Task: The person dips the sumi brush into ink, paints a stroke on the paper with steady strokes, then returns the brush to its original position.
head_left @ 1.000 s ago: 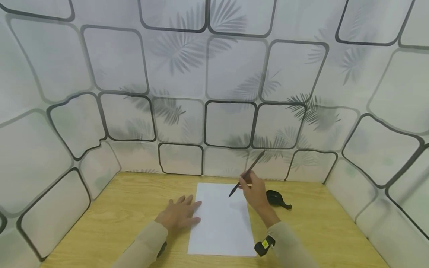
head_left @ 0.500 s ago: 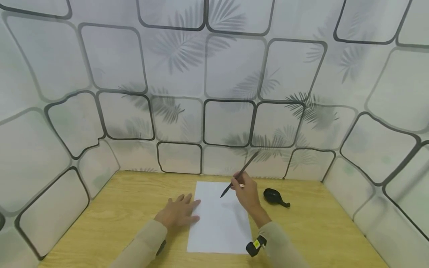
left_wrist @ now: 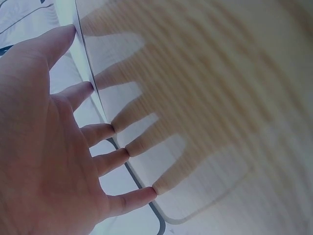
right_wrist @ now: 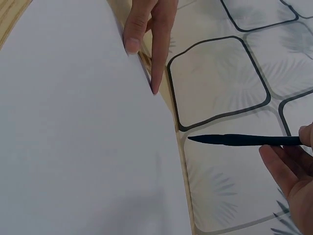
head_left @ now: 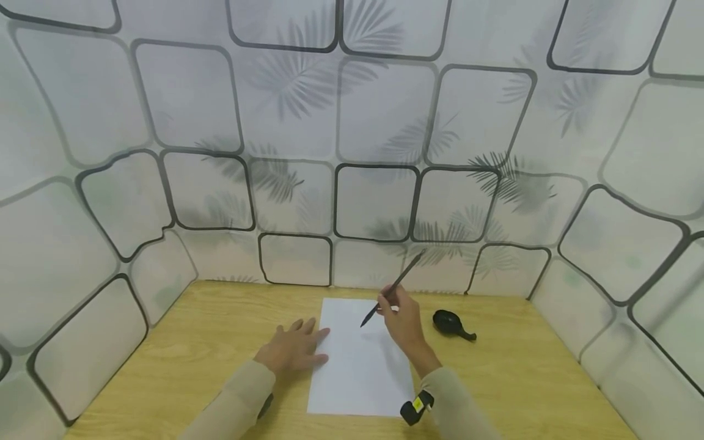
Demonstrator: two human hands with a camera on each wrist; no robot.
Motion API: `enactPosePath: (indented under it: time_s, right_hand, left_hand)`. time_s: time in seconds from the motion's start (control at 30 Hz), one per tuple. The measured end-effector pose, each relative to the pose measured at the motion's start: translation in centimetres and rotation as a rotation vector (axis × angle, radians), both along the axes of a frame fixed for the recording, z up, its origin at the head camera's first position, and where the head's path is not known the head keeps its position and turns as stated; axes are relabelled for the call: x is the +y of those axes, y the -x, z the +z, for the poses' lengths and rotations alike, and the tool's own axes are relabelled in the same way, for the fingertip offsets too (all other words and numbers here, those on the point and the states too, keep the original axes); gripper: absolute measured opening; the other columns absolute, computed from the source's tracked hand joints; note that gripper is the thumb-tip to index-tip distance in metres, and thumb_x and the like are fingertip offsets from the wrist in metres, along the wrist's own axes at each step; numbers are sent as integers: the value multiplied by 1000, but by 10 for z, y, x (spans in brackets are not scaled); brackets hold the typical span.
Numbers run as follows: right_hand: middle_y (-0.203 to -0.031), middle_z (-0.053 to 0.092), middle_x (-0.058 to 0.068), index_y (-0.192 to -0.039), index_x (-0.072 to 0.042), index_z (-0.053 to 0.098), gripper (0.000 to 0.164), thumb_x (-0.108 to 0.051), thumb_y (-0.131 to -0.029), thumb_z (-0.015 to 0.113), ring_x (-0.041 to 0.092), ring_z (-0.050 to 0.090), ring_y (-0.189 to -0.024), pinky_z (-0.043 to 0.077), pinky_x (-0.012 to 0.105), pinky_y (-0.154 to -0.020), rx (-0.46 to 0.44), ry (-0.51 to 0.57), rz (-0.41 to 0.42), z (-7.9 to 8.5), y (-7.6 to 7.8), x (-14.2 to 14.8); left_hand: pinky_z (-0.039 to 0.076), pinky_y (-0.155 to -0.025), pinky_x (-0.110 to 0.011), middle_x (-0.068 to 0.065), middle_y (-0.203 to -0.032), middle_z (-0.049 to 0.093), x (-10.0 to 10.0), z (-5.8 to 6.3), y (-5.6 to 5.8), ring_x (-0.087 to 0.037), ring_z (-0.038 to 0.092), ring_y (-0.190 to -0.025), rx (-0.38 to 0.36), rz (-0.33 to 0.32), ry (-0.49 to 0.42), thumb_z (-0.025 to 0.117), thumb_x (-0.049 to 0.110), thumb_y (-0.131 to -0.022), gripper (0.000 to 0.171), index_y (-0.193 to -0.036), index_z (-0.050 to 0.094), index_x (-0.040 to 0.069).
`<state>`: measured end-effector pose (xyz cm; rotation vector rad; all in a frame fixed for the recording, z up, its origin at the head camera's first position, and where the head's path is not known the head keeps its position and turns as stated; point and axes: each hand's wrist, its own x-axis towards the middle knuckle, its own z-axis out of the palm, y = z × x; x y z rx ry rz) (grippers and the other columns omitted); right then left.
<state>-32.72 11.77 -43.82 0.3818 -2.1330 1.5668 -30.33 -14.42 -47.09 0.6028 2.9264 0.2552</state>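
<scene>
A pale backdrop (head_left: 374, 201), patterned with rounded squares and gray leaves, is being seen behind and along both sides of a wooden desk (head_left: 181, 366). The desk is being partly covered by a sheet of white paper (head_left: 360, 379), laid flat. Beige sleeves (head_left: 242, 391) are being worn on both arms. The left hand (head_left: 294, 351) is being rested on its spread fingertips, its grip loose and unclosed, the thumb and index finger being placed at the paper's left edge. The right hand (head_left: 404, 321) is being held above the paper's far right part, its grip closed in a pinch. Near it on the right, a rounded black object (head_left: 447, 322) with a narrow neck is being supported by the desk. A black device (head_left: 417, 408) with a yellow label is being worn at the right wrist. A dark pen (head_left: 400, 278) is being pinched aslant by the right hand, its tip being held over the paper, apart from it.
</scene>
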Motion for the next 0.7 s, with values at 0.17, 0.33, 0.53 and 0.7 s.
enactPosePath:
  time_s: [0.17,0.33,0.53,0.7]
  right_hand:
    - [-90,71,25,-104,6,63,9,6,-95,65,33,75,-86,65,26,-72,7,6,6,-3,2,-5]
    - [-90,71,26,-103,6,64,8,7,-95,65,34,75,-84,65,27,-71,36,-7,15,-4,2,-9]
    - [-91,72,23,-103,4,63,8,5,-96,66,32,75,-84,65,27,-71,42,-49,17,-5,2,-14]
    - [-91,72,22,-104,4,63,9,5,-96,66,33,75,-85,65,24,-72,25,-46,22,-7,2,-18]
  left_hand:
    - [24,-118,-79,-18,-167,34,0,0,-1,-48,33,-152,6,-3,1,50,65,-99,71,-158,43,27]
    - [24,-118,-79,-18,-167,34,0,1,-1,-49,33,-152,6,-4,2,51,64,-99,70,-158,43,26]
    - [24,-118,-79,-18,-167,34,0,1,-1,-48,33,-153,3,0,1,51,64,-99,70,-158,43,26]
    - [23,-118,-79,-17,-168,34,0,0,1,-48,33,-153,5,6,-1,50,65,-99,70,-158,43,27]
